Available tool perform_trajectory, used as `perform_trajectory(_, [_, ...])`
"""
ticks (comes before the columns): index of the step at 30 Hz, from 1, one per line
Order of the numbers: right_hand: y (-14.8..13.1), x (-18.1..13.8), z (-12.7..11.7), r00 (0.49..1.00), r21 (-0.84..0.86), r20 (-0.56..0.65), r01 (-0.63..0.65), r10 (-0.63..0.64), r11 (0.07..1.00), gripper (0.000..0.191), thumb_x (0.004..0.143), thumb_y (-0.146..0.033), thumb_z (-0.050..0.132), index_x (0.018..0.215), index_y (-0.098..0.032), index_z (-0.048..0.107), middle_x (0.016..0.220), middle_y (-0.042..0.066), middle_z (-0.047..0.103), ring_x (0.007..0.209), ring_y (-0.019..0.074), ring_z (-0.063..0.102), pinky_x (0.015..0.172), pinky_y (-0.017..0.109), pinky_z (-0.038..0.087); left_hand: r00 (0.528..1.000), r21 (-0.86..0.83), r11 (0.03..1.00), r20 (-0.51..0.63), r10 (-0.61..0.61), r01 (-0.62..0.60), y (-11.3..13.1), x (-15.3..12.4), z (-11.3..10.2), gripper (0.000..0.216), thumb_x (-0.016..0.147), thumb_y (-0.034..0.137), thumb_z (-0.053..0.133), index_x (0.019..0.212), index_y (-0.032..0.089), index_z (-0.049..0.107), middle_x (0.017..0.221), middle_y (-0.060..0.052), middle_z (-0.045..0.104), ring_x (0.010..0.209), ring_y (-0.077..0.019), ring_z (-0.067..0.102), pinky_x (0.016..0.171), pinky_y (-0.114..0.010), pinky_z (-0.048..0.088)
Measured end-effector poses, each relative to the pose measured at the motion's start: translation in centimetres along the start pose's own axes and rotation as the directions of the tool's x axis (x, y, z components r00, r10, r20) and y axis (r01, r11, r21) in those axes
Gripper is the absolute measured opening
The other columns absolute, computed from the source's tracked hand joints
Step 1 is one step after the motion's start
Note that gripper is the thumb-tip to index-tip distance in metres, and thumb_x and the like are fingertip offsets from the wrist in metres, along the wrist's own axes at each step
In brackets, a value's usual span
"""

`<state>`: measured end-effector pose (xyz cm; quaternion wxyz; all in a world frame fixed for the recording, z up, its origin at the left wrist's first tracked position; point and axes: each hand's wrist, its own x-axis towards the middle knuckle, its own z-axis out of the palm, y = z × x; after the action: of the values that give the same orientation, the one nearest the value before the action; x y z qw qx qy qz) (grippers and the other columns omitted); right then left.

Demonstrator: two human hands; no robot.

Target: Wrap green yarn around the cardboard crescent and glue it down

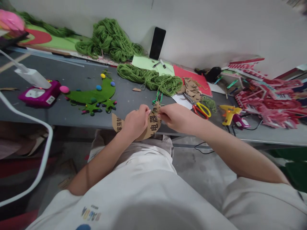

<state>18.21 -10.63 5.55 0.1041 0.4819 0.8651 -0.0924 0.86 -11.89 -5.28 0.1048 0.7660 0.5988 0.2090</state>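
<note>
The left hand [136, 121] is pinching the upper part of a curved piece of brown cardboard [154, 124] printed with black characters, thumb and fingers pressing together; the right hand [176, 116] is pinching its top beside them. The two grips are lying close together, presumably to steady this narrow end, while the broader part is hanging over the front edge of the grey desk [129, 105], free of its surface.

Just behind, a long hank of green yarn [150, 76] is lying towards the back edge. To the right, metal scissors with red and yellow handles [197, 104] are resting near the front edge, handles facing the person, probably for easy reach. Further right, a yellow glue gun [229, 113] is sitting near that edge. To the left, a green felt crescent with coloured pompoms [92, 96] is lying apart from the hands. At the back edge, a black smartphone [157, 43] is leaning on the white wall [203, 32], which is propping it upright.
</note>
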Motion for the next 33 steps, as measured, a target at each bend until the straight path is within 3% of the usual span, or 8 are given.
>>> perform_trajectory(8, [2.0, -1.7, 1.3, 0.994, 0.290, -0.112, 0.037, -0.004, 0.956, 0.023, 0.095, -0.030, 0.051, 0.084, -0.016, 0.066, 0.072, 0.003, 0.061, 0.061, 0.0127, 0.042, 0.061, 0.029, 0.027, 1.000, -0.014, 1.000, -0.017, 0.004, -0.004, -0.1, 0.0, 0.1, 0.031, 0.108, 0.037, 0.028, 0.111, 0.020, 0.054, 0.084, -0.008, 0.072, 0.079, -0.0287, 0.073, 0.068, -0.034, 0.045])
perform_trajectory(17, [5.2, -1.4, 3.9, 0.985, 0.669, -0.140, 0.016, 0.105, 0.743, 0.035, 0.091, -0.047, 0.057, 0.080, -0.016, 0.066, 0.059, -0.004, 0.039, 0.056, 0.0107, 0.030, 0.055, 0.028, 0.025, 0.994, -0.009, 0.999, -0.105, 0.033, -0.034, -0.5, -0.3, 0.5, 0.031, 0.108, 0.039, 0.029, 0.111, 0.021, 0.054, 0.087, -0.008, 0.073, 0.079, -0.0277, 0.072, 0.067, -0.033, 0.043])
perform_trajectory(22, [5.6, -1.3, 4.8, 0.979, 0.733, -0.155, 0.025, 0.132, 0.680, 0.038, 0.091, -0.051, 0.058, 0.081, -0.015, 0.067, 0.059, -0.005, 0.035, 0.056, 0.0100, 0.028, 0.054, 0.027, 0.023, 0.993, -0.016, 0.999, -0.113, 0.034, -0.036, -0.5, -0.4, 0.4, 0.031, 0.108, 0.039, 0.030, 0.110, 0.021, 0.055, 0.087, -0.009, 0.073, 0.079, -0.0282, 0.072, 0.070, -0.034, 0.045])
perform_trajectory(33, [7.0, -0.2, 6.7, 0.978, 0.788, -0.176, 0.070, 0.115, 0.612, 0.039, 0.088, -0.052, 0.061, 0.084, -0.014, 0.070, 0.063, -0.003, 0.047, 0.059, 0.0107, 0.034, 0.057, 0.027, 0.029, 0.985, -0.008, 0.998, -0.160, 0.059, -0.061, -0.4, -0.4, 0.2, 0.023, 0.106, 0.036, 0.035, 0.106, 0.022, 0.054, 0.086, -0.006, 0.072, 0.073, -0.0228, 0.070, 0.065, -0.032, 0.042])
